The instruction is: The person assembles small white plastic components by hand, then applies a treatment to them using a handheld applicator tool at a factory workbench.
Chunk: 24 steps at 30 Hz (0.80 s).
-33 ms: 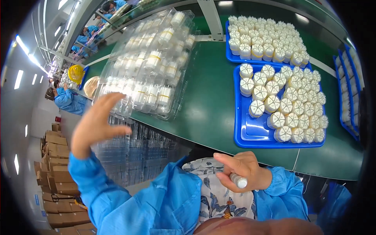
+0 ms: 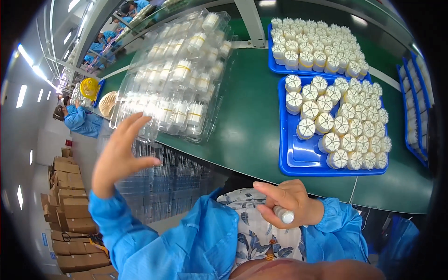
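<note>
My left hand is raised at the near left corner of a stack of clear plastic trays. Its thumb and fingers are spread, with nothing between them. White cylindrical parts with yellow bands sit in those trays. Close to my body, my right hand is closed around a small whitish cylinder; its rounded end pokes out below the fingers, and the rest is hidden. Beyond that hand lies a blue tray of upright white cylinders with segmented round tops; its near left part shows bare plastic.
A second full blue tray stands behind the first on the green table. More blue trays stand along the right. A round cream basket is at the far left. Cardboard boxes are piled on the floor; co-workers sit beyond.
My left hand has shifted slightly right and down, still spread. The right hand keeps its place with the small cylinder.
</note>
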Tool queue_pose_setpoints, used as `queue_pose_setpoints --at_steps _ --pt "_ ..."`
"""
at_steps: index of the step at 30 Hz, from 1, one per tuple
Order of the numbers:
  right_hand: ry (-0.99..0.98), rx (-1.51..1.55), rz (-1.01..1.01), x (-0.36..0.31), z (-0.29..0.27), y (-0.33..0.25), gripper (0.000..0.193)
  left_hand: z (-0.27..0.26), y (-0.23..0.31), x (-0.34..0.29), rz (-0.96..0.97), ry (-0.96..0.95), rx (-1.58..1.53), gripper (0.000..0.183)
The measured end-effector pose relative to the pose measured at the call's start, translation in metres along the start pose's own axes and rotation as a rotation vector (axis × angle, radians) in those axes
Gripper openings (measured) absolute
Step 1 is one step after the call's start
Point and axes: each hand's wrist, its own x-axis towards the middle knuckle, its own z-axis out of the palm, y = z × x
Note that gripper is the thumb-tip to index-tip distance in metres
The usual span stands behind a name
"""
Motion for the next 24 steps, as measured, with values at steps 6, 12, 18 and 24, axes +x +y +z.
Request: queue_pose_setpoints --at_steps 6,12,18,24 --pt "-0.036 0.041 -0.029 0.006 0.011 -0.002 0.064 0.089 -0.03 -0.014 -0.005 0.597 0.057 0.029" --pt "-0.021 -0.01 0.006 0.003 0.018 -0.004 0.063 0.08 -0.041 0.012 0.141 0.634 0.098 0.024" --pt "0.063 -0.093 0.027 -0.002 0.01 -0.009 0.061 0.081 -0.058 0.025 0.31 0.551 -0.013 0.04" --pt "0.232 -0.236 0.072 -0.015 -0.026 -0.022 0.032 0.096 0.018 0.033 0.269 1.151 0.048 0.041"
